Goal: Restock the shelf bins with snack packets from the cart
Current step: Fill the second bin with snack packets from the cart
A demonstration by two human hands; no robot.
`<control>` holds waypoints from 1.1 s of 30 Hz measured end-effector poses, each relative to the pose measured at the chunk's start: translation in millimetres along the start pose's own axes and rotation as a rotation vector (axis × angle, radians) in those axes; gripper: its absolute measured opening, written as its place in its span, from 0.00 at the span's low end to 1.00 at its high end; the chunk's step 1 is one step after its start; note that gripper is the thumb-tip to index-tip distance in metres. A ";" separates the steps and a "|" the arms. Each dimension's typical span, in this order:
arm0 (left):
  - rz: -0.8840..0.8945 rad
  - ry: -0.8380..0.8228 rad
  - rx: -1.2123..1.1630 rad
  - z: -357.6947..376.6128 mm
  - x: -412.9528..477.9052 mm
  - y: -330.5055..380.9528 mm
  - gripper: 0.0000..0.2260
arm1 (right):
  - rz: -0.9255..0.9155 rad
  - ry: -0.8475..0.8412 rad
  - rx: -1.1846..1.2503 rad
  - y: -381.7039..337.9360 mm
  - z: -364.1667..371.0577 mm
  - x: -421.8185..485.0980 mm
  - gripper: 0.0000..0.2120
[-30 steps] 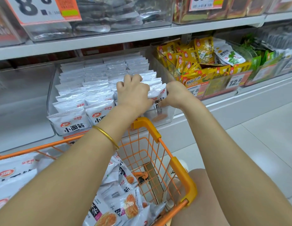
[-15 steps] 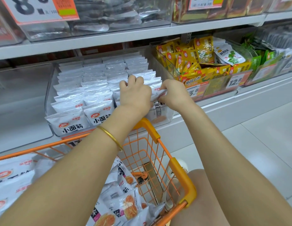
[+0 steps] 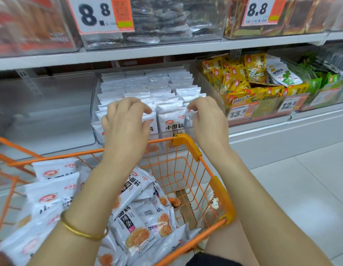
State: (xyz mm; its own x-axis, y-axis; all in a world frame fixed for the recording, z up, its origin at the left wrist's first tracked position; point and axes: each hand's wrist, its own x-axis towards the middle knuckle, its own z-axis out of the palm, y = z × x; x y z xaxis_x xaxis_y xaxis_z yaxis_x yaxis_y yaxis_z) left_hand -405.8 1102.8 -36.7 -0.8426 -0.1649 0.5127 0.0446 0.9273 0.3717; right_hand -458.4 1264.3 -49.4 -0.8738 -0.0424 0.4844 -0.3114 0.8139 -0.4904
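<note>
Lifting off the row I was tucking, my left hand and right hand now hover apart, loosely curled and empty, over the front snack packets seated between them in the shelf bin, so the next load waits below my wrists in the cart

Both hands are off the white packets at the front right corner of the clear bin, where they were pressed together a second ago. The left hand and right hand now hover apart over the bin's front edge, fingers loosely curled, gripping nothing
</note>
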 end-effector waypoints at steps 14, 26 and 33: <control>-0.170 0.218 0.144 -58.9 -87.8 -100.0 0.12 | -0.286 -0.468 0.198 -88.7 84.0 -88.4 0.11; -0.462 0.179 0.086 -104.2 -107.1 -169.8 0.14 | -0.286 -0.514 0.249 -145.0 104.1 -132.4 0.11; -0.450 0.151 0.055 -111.3 -113.0 -198.8 0.14 | -0.273 -0.561 0.279 -166.4 118.5 -145.3 0.11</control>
State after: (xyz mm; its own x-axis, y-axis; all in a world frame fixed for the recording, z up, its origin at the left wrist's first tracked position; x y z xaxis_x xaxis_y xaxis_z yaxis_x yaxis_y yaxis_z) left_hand -259.8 899.8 -82.4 -0.6841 -0.5971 0.4189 -0.3386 0.7687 0.5427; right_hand -323.9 1066.4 -124.0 -0.7879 -0.5803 0.2060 -0.5674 0.5544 -0.6088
